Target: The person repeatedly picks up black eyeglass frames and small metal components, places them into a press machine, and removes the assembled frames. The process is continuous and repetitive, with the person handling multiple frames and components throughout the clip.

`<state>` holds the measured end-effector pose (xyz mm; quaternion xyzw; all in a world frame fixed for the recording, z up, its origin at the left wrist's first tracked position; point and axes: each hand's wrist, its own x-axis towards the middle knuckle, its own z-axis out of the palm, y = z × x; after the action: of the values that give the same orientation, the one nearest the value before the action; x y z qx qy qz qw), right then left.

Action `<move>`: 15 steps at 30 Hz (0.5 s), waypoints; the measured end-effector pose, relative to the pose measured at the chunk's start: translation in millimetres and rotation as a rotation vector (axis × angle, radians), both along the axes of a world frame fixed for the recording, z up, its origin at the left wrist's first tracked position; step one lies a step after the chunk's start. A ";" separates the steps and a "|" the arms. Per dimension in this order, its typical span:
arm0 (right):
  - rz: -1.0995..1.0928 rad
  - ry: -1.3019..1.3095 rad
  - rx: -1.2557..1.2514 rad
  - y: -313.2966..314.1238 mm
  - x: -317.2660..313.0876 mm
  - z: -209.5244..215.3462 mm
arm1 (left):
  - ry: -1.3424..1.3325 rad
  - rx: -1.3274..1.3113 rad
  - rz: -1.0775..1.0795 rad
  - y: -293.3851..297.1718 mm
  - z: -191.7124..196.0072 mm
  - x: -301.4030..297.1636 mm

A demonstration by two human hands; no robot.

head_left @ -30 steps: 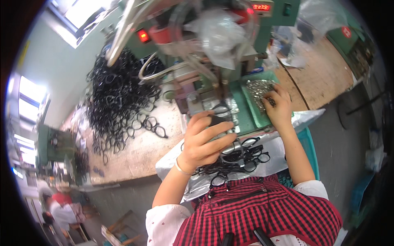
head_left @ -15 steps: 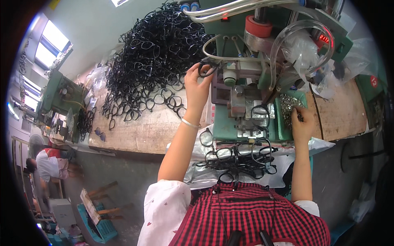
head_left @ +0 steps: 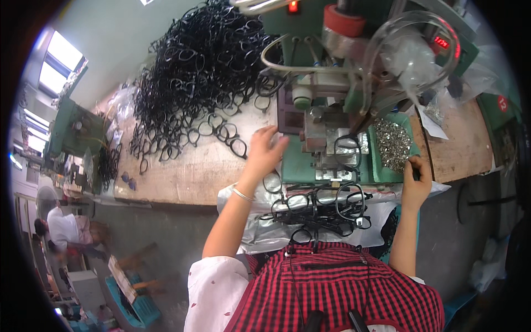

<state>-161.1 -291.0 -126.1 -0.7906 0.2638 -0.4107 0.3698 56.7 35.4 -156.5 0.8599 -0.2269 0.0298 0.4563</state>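
Your left hand (head_left: 264,152) is spread, nothing in it that I can see. Right of it, a black glasses frame (head_left: 359,150) sits on the metal jig (head_left: 332,175), long axis seemingly front-to-back, neither hand clearly nearer. Then the green tray (head_left: 378,172), your right hand (head_left: 418,182) pinched at its corner, contents unclear tbh.

- Round black eyeglass frames (head_left: 199,72) lay heaped, all one dark tone.
- The cloth apron (head_left: 326,288) showed red-and-black checks.
- A white cloth sleeve (head_left: 213,293) bore small red motifs.
- Silvery metal pieces (head_left: 391,143) glinted against a rectangular green tray (head_left: 383,173).
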 end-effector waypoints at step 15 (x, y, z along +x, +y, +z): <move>0.472 -0.187 -0.086 70.7 84.1 90.8 | -0.046 0.710 0.635 91.6 12.9 70.0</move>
<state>-77.0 -220.3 -35.3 -0.8039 0.0189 -0.3952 0.4442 126.7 127.0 -143.5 0.9886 0.0407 0.1074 0.0973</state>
